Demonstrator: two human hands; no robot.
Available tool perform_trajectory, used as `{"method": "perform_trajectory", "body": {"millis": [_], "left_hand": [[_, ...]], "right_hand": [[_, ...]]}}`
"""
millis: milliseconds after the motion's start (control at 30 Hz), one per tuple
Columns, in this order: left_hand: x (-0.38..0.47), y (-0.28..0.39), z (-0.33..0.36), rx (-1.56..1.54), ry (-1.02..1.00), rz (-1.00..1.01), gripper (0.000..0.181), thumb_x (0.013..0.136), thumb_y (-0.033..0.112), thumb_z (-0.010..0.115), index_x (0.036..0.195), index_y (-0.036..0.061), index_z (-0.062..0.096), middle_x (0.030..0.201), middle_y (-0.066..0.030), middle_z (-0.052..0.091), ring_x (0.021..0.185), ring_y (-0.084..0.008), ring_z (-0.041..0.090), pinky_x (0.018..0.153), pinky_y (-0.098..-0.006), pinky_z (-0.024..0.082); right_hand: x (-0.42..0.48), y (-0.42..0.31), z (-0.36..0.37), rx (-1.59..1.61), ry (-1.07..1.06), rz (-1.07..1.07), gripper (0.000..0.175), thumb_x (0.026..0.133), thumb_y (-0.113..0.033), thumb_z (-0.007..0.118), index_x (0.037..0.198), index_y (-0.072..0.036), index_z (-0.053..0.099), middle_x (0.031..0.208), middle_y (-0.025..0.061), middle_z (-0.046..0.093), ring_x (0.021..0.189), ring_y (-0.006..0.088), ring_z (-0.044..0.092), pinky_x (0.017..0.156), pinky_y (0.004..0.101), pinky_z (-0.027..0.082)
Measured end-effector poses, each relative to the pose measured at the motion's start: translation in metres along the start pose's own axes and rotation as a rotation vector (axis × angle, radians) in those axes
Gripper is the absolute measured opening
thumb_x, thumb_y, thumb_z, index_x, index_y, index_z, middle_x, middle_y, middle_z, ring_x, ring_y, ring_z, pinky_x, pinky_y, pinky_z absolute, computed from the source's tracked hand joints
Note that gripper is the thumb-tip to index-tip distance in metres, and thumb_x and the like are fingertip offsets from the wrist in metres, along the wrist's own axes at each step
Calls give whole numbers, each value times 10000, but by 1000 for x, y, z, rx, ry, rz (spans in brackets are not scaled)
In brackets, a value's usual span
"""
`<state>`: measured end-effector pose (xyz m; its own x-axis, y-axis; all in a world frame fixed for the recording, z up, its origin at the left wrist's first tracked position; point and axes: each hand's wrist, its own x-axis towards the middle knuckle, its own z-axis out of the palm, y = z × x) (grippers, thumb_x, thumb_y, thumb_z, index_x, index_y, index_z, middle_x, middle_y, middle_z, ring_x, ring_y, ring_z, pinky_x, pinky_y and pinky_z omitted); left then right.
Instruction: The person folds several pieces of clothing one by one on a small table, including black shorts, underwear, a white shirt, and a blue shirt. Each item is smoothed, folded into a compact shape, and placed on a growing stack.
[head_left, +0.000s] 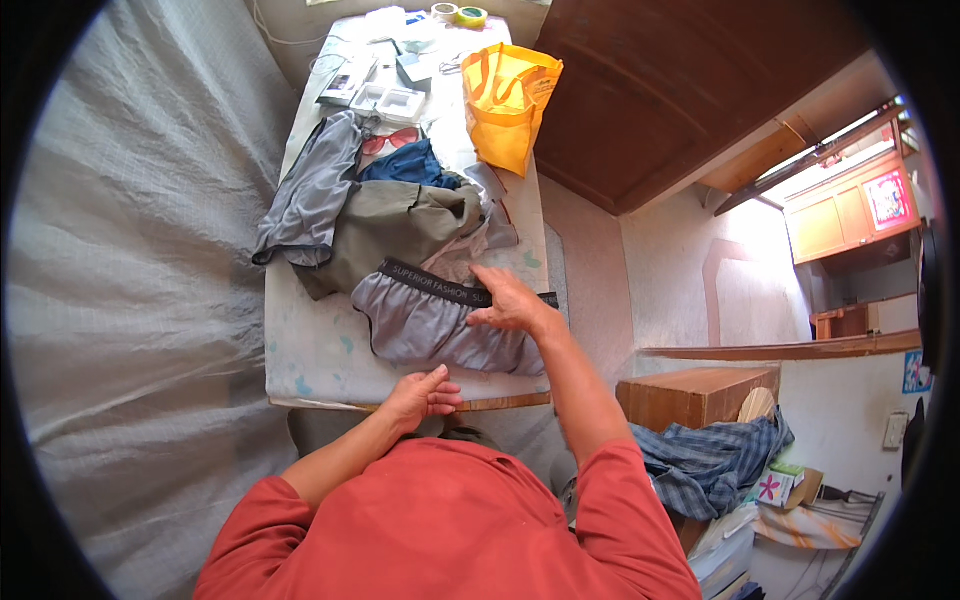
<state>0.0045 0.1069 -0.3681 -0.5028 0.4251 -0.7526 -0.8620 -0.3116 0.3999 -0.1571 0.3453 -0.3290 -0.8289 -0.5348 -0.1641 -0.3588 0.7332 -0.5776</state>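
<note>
Grey elastic-waist shorts (442, 330) lie at the near end of the table, their black waistband bearing printed writing. Over the right part of that waistband is my right hand (514, 298), thumb and fingers spread and not closed on the cloth. Whether it touches the shorts cannot be told. My left hand (425, 394) hovers by the table's front edge, just below the shorts, fingers loosely bent and holding nothing. Beyond the shorts lie an olive-green garment (397, 225), a grey garment with dark trim (319, 184) and a crumpled blue cloth (412, 165).
A yellow tote bag (506, 131) stands at the table's (315, 352) right side. Red-tinted glasses (390, 141), a white tray (390, 103) and tape rolls (471, 16) lie farther back. A grey curtain (150, 300) hangs left. Right, a plaid cloth (712, 457) drapes near a brown box (690, 390).
</note>
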Motion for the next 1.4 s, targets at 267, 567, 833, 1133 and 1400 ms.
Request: {"method": "perform_trajectory", "body": {"millis": [267,567,833,1133,1400], "left_hand": [[26,-20,4,-206,33,166,341,984,385,704,992,49,641,864,-86,716,847,-222,744,671,-315,601],[6,-21,27,-196,116,369,209,975,226,695,1052,38,646,976,-56,710,928,-187,703,772,-334,580],[-60,5,46,-457,-63,785,135,963,155,667,1058,67,628,997,-10,671,899,-123,589,846,-252,451],[-178,82,13,-31,503,1195,412,980,34,673,1348,11,489,987,-35,669,901,-69,587,836,-234,478],[-250,99,-39,141,919,1479,178,981,76,695,1150,18,702,1017,-20,707,921,-81,629,845,-233,506]], "right_hand": [[18,5,-14,273,-243,196,613,734,-212,908,1242,6,644,971,162,709,946,283,679,864,373,531],[-10,7,-17,427,-77,229,242,806,-188,847,920,-5,737,812,51,686,790,151,656,699,316,527],[-42,-37,-52,886,-134,170,142,896,-127,793,944,-3,741,923,10,717,816,108,652,768,275,530],[15,-182,-63,978,-36,-136,545,920,-61,738,1415,12,520,817,-33,582,734,46,529,628,213,430],[101,-256,-1,1063,-74,-408,493,909,-97,745,1373,-20,600,828,-29,595,745,56,533,655,229,448]]}}
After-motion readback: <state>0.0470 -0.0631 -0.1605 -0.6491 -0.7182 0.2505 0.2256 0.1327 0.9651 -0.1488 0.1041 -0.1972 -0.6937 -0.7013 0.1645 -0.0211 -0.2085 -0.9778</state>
